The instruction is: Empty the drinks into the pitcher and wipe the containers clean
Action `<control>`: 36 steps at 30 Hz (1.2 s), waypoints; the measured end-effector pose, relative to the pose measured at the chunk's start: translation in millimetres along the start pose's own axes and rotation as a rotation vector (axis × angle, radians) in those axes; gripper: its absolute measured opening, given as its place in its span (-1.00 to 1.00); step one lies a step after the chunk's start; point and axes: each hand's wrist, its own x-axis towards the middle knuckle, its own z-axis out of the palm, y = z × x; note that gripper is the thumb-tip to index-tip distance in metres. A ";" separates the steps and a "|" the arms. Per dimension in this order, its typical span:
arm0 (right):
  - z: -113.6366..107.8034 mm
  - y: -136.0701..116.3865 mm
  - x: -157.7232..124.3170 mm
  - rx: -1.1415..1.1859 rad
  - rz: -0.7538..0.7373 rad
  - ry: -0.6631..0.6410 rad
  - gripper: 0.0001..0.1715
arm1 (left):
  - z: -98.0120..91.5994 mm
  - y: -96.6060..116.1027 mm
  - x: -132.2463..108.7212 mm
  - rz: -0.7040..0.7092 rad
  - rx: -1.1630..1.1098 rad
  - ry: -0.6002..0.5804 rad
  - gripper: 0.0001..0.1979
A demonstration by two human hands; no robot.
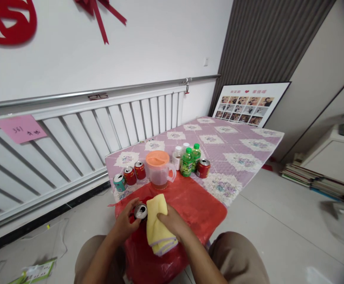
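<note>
An opened drink can (141,212) stands low over the red plastic sheet (201,205), its silver top facing me. My left hand (128,221) is closed around the can's left side. In my right hand (172,221) is a folded yellow cloth (157,225), gripped with the thumb on top, right beside the can. Beyond them stands a clear plastic pitcher (157,173) with an orange lid (157,158) and a little brownish liquid at its bottom. Two red cans (129,176) and a teal can (119,183) form a row left of the pitcher.
Right of the pitcher are green-capped bottles (186,162), white-capped bottles (177,158) and another red can (203,168). A purple floral cloth (234,154) covers the table. A white radiator (142,114) runs along the wall, and a photo board (249,104) leans behind.
</note>
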 end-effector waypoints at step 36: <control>-8.7 -3.6 18.3 -0.133 -0.074 -0.065 -0.46 | -8.1 3.9 10.5 -0.003 0.065 -0.095 -0.33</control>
